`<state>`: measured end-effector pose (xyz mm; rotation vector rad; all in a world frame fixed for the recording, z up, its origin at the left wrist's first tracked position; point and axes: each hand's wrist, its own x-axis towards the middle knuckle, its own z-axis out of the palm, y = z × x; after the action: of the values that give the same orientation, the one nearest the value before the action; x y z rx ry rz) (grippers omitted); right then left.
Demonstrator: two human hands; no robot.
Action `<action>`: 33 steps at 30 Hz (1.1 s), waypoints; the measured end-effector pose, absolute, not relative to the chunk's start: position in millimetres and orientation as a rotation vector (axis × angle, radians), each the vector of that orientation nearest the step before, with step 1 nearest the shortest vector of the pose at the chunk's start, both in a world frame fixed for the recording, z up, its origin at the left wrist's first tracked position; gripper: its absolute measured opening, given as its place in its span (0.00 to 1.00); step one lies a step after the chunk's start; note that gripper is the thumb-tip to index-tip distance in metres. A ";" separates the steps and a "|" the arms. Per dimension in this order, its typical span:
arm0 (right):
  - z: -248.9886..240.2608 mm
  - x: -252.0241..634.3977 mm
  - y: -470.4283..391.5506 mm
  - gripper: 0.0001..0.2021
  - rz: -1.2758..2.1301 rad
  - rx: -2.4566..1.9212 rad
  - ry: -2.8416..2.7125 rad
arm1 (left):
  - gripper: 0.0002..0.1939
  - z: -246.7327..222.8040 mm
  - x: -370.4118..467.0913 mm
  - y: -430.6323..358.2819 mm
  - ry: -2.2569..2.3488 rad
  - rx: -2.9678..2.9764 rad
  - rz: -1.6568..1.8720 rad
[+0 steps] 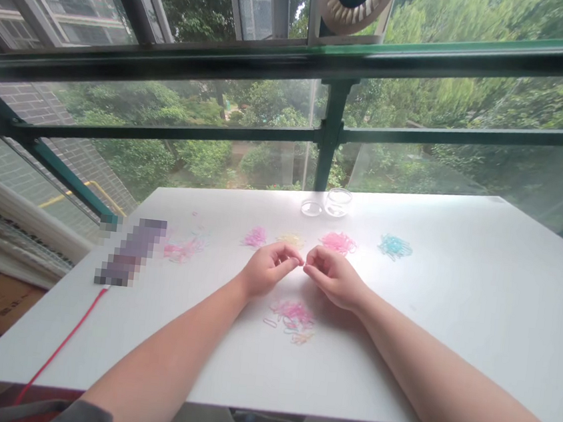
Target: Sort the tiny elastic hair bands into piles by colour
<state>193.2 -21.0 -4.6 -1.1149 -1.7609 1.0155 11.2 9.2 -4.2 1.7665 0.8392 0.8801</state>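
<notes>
My left hand (269,268) and my right hand (332,277) meet fingertip to fingertip over the white table (452,309), fingers pinched together; whatever sits between them is too small to make out. Just below them lies a mixed heap of small pink and yellow rubber bands (293,316). Beyond the hands lie sorted little heaps: a purple-pink pile (255,237), a yellow pile (291,239), a bright pink pile (338,242) and a teal pile (395,246). Another loose pink scatter (183,250) lies to the left.
A small clear round container (337,201) and its lid (310,208) stand at the table's far edge. A blurred dark object (131,251) with a red cord (67,339) lies at the left. Green window frames and glass rise behind the table.
</notes>
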 end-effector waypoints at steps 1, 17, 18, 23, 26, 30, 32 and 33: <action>-4.4 193.5 -20.9 0.07 0.995 -1.128 -1.770 | 0.10 -3.7 11.2 9.1 0.863 1.791 0.876; -6.5 195.3 -21.5 0.07 0.839 -1.219 -1.895 | 0.11 -1.1 9.3 9.6 1.055 2.020 0.744; -6.5 195.3 -21.7 0.07 0.845 -1.225 -1.892 | 0.11 -1.2 9.2 9.2 1.042 2.031 0.720; -6.1 195.4 -21.8 0.06 0.831 -1.228 -1.890 | 0.12 -0.7 7.8 7.8 1.038 2.047 0.648; -5.8 195.7 -21.2 0.05 0.815 -1.223 -1.896 | 0.13 0.3 6.8 7.9 1.051 2.047 0.636; -6.5 195.9 -20.7 0.05 0.834 -1.213 -1.899 | 0.13 2.4 6.7 8.2 1.022 2.051 0.673; -6.9 195.8 -20.9 0.04 0.845 -1.201 -1.908 | 0.13 3.0 6.9 8.1 0.998 2.047 0.668; -7.0 195.7 -21.0 0.04 0.847 -1.197 -1.913 | 0.13 3.1 6.9 7.9 0.986 2.043 0.654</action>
<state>195.7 -21.0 -7.0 -1.1967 -1.9127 0.8472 6.9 7.9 3.1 2.0432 0.9864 0.6544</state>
